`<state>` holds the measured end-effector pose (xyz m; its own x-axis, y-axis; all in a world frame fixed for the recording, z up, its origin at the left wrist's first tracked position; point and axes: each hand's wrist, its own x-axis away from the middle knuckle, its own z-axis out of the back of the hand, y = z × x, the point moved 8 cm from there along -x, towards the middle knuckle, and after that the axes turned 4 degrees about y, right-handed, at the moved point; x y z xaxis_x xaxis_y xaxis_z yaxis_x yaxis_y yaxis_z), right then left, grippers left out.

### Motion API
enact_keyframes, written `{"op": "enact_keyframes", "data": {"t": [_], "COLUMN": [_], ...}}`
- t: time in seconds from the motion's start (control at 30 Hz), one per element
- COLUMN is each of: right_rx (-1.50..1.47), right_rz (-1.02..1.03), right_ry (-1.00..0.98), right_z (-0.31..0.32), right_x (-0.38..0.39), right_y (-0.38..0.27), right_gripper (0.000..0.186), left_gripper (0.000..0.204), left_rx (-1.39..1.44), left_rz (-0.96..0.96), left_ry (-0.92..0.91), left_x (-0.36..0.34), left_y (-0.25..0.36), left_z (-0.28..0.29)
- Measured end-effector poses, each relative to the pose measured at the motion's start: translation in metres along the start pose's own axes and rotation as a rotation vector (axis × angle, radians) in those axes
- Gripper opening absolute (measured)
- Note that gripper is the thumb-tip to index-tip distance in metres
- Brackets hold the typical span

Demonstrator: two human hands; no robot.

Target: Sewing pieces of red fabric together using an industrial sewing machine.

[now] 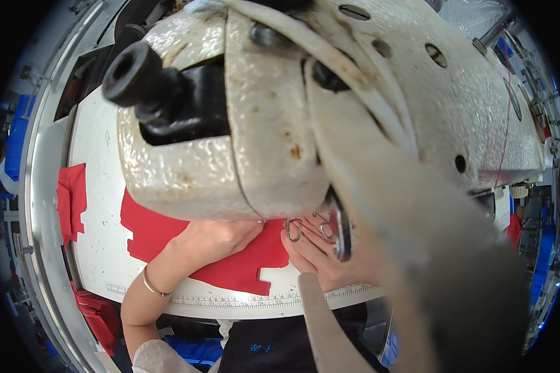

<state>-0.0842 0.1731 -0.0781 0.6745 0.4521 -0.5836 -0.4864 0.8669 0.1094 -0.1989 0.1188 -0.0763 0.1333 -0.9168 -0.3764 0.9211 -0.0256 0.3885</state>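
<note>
A red cloth piece [233, 273] with notched edges lies on the white sewing machine table, partly under the sewing machine head [186, 174]. My left hand [214, 241], with a bangle on its wrist, rests on this cloth with curled fingers closed on it. The machine head covers part of its fingertips. To the right of the cloth, my right hand [320, 258] lies flat, fingers stretched out and reaching to the cloth's edge. Wire thread guides [294, 230] and a metal lever [341, 227] hide part of it. The needle area is out of sight behind the head.
A smaller red cloth piece [72, 202] lies at the table's left edge, and more red cloth [98, 317] hangs below it. A printed ruler strip [230, 304] runs along the near edge. A blurred pale machine part [386, 193] crosses the right foreground.
</note>
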Motion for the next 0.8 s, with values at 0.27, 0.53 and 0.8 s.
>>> {"op": "enact_keyframes", "data": {"t": [0.27,0.53,0.8], "right_rx": [-0.024,-0.033,-0.017], "right_rz": [0.044,0.031,0.007], "right_ry": [-0.125,-0.022,0.024], "right_z": [-0.008,0.012,0.004], "right_x": [0.005,-0.023,-0.020], "right_y": [-0.009,0.010,0.021], "right_gripper": [0.025,0.024,0.023], "left_gripper": [0.016,0.020,0.021], "left_rx": [-0.065,-0.009,0.002], "left_rz": [-0.077,-0.020,0.063], "left_ry": [0.030,-0.044,-0.098], "left_x": [-0.002,-0.009,-0.003], "left_y": [0.003,-0.006,-0.024], "left_z": [0.008,0.006,-0.003]}}
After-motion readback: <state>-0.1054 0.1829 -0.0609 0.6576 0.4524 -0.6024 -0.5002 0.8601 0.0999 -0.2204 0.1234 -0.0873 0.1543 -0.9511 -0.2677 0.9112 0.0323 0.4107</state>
